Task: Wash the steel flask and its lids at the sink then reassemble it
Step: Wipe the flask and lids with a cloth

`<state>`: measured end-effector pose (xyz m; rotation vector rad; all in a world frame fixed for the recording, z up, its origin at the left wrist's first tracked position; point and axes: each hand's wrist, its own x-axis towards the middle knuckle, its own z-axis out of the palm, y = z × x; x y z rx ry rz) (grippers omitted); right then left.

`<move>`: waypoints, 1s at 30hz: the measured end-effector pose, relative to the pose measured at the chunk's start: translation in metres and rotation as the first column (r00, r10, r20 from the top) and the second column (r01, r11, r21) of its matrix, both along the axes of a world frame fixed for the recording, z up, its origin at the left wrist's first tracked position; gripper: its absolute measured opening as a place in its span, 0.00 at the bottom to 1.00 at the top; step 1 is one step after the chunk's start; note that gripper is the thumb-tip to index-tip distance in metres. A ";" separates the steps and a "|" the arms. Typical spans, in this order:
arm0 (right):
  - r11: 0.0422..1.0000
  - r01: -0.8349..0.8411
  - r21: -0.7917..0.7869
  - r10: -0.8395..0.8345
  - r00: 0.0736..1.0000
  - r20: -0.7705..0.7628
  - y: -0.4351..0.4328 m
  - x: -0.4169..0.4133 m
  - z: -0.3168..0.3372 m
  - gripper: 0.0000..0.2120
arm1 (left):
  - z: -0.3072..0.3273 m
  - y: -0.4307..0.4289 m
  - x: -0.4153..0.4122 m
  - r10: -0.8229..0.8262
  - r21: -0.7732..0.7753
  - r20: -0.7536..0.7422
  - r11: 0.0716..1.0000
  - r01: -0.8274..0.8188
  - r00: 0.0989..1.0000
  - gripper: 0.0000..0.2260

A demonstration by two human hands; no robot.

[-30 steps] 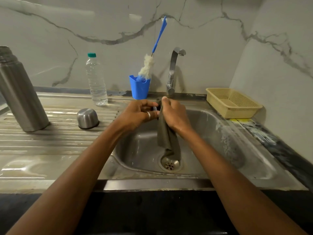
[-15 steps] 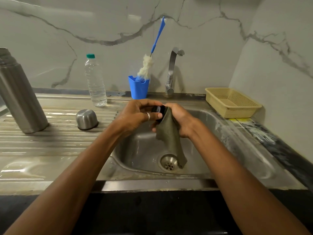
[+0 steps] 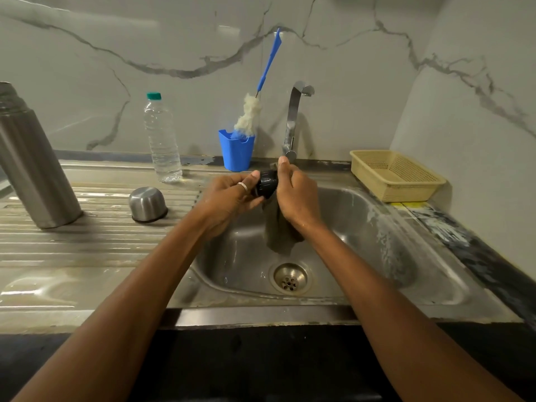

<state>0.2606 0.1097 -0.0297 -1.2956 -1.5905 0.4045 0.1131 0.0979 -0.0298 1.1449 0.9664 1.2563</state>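
Over the sink basin (image 3: 362,227) my left hand (image 3: 229,198) grips a small black inner lid (image 3: 266,182) by its left side. My right hand (image 3: 295,195) holds a grey-green cloth (image 3: 278,230) against the lid's right side; the cloth hangs down below the hand. The steel flask (image 3: 32,163) stands upright at the far left of the draining board, without a lid on it. Its steel cup lid (image 3: 148,203) sits upside down on the board between flask and basin.
A tap (image 3: 294,117) rises behind my hands, with no water running. A blue cup (image 3: 236,153) holding a blue-handled bottle brush (image 3: 251,114) and a plastic water bottle (image 3: 162,140) stand at the back. A beige basket (image 3: 394,174) sits at the right. The drain (image 3: 290,278) is below.
The cloth covered the lid a second ago; now the black lid shows between my hands. Both hands have risen slightly and the cloth has shifted under my right hand.
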 end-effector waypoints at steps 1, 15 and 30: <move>0.998 -0.025 0.052 0.024 1.000 0.006 0.000 -0.003 -0.001 0.22 | 0.000 0.000 0.002 0.002 -0.010 0.015 1.000 -0.002 1.000 0.14; 0.880 -0.156 -0.448 0.024 0.958 -0.287 0.003 -0.004 0.006 0.27 | 0.004 -0.008 0.002 0.262 0.400 -0.433 0.913 -0.077 0.862 0.17; 0.748 -0.408 -0.524 0.091 0.845 -0.528 -0.001 -0.002 0.005 0.26 | -0.004 -0.004 0.003 0.138 0.370 -0.500 0.927 0.067 0.855 0.39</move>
